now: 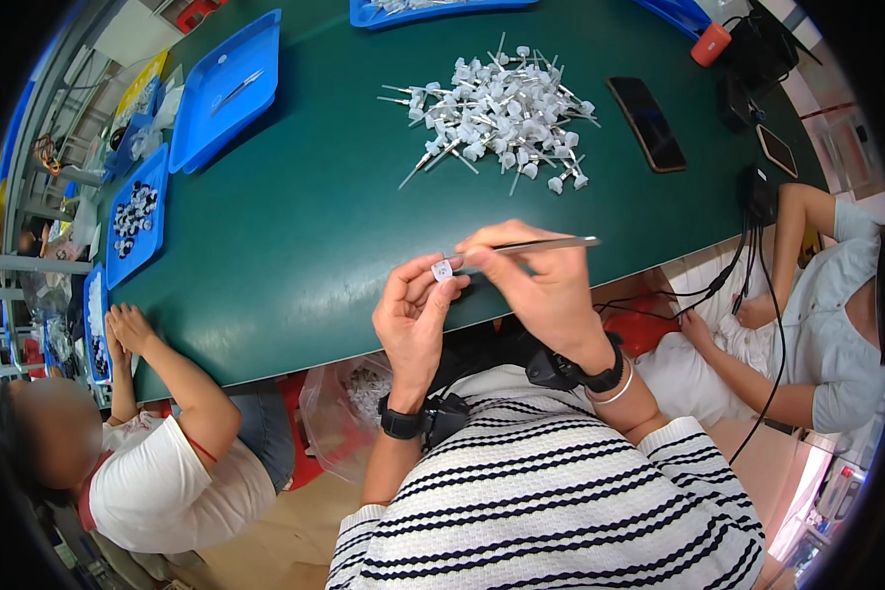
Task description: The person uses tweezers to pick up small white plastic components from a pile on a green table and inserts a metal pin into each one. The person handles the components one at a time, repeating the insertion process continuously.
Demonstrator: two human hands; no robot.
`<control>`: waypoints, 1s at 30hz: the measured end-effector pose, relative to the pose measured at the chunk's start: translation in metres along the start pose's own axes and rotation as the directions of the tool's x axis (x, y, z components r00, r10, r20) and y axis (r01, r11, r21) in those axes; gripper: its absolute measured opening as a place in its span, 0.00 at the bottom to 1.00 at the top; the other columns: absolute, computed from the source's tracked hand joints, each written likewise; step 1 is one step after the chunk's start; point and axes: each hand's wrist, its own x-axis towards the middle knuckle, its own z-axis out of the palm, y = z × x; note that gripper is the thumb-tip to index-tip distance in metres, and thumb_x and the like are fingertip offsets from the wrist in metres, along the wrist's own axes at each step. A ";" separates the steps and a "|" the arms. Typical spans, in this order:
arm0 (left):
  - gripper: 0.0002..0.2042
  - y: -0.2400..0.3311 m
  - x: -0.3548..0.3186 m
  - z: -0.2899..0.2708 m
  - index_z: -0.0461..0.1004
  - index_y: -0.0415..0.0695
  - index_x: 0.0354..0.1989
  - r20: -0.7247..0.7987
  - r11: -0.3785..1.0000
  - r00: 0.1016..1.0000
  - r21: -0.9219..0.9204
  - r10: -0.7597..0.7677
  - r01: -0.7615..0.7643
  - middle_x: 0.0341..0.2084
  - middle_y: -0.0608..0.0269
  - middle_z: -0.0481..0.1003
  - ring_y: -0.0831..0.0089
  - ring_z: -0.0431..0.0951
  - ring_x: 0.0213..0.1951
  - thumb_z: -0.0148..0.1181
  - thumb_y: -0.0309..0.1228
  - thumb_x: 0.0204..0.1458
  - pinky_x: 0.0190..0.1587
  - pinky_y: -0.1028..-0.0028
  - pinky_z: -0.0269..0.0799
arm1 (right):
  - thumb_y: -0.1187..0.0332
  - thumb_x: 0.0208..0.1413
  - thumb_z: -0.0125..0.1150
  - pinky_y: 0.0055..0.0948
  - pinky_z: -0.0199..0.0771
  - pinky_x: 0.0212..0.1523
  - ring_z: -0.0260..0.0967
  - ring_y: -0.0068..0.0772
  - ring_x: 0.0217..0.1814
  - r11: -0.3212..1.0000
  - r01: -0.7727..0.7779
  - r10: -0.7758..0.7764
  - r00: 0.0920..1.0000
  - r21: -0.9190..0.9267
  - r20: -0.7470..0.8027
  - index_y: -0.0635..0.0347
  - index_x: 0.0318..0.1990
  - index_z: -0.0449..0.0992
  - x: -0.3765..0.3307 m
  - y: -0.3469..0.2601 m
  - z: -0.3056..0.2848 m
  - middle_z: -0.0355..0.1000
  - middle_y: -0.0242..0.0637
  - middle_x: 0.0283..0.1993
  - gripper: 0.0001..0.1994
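My left hand (411,315) pinches a small white plastic part (443,269) between thumb and fingers, just above the near edge of the green table (295,206). My right hand (541,285) grips metal tweezers (546,245), whose tips meet the white part. Both wrists wear black bands. Farther out on the table lies a pile of several white parts with metal pins (501,113).
A dark phone (646,124) lies right of the pile. Blue trays (228,88) (136,218) line the table's left side. A person in a white shirt (167,472) works at the left and another person (816,324) sits at the right. Black cables (757,246) hang off the right edge.
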 end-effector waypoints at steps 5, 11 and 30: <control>0.15 -0.002 0.001 -0.005 0.68 0.32 0.52 0.006 1.000 1.000 -0.005 -0.026 0.026 0.43 0.48 0.77 0.68 0.81 0.41 0.57 0.19 0.56 0.43 0.75 0.77 | 0.75 0.55 0.62 0.22 0.72 0.27 0.74 0.26 0.27 0.994 -0.098 0.099 0.995 -0.049 0.027 0.67 0.34 0.78 -0.008 0.006 -0.006 0.77 0.36 0.30 0.04; 0.14 -0.003 0.000 -0.006 0.70 0.32 0.51 0.001 1.000 1.000 0.026 -0.017 0.017 0.42 0.51 0.78 0.69 0.81 0.40 0.58 0.20 0.55 0.42 0.75 0.77 | 0.75 0.56 0.62 0.23 0.74 0.31 0.75 0.25 0.31 0.992 -0.068 0.068 0.998 0.102 0.012 0.67 0.36 0.79 -0.014 0.018 0.006 0.78 0.36 0.33 0.04; 0.13 -0.002 0.000 -0.006 0.69 0.32 0.49 0.013 1.000 1.000 0.015 -0.025 0.024 0.45 0.46 0.76 0.64 0.80 0.45 0.58 0.19 0.55 0.47 0.73 0.77 | 0.74 0.57 0.62 0.21 0.72 0.33 0.73 0.23 0.32 0.983 -0.123 0.135 0.987 0.137 -0.087 0.68 0.37 0.79 -0.014 0.013 -0.005 0.78 0.36 0.34 0.06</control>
